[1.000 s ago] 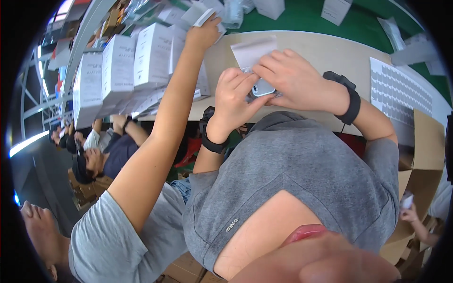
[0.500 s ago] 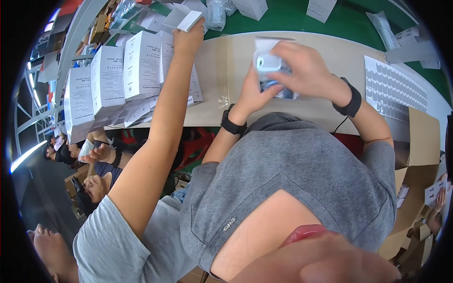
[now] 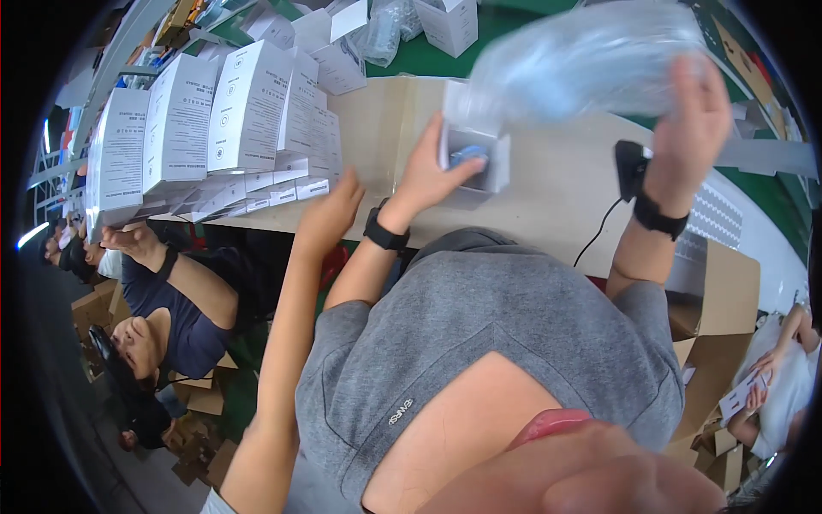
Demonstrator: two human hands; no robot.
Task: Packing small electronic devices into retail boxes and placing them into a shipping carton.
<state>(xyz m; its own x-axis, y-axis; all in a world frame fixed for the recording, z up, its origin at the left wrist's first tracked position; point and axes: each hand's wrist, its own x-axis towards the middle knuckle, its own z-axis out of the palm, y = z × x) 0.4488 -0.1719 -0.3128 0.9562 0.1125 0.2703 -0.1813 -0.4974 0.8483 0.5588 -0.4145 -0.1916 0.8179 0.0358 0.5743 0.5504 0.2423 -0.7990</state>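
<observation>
My left hand [image 3: 421, 171] is closed around the near left side of an open white box [image 3: 492, 184], its thumb over the rim. Inside the box a small blue item [image 3: 467, 155] shows, partly hidden by the thumb. Up at the right, my right hand [image 3: 698, 116] grips the end of a clear plastic wrapping [image 3: 591, 64]. This wrapping has something pale blue in it and stretches leftward above the box, smeared by motion. What exactly it contains I cannot make out.
White printed boxes [image 3: 248, 107] stand in rows at the left. A co-worker's hand [image 3: 330, 214] hovers beside my left wrist. On the right are a black corded device [image 3: 632, 167], a label sheet [image 3: 717, 214] and an open cardboard carton [image 3: 728, 295]. Bubble-wrapped items [image 3: 383, 38] lie beyond.
My right hand has left the white box and swung right, now holding the plastic wrapping. The pale blue object is no longer at the box's top. The co-worker's arm has drawn back toward me.
</observation>
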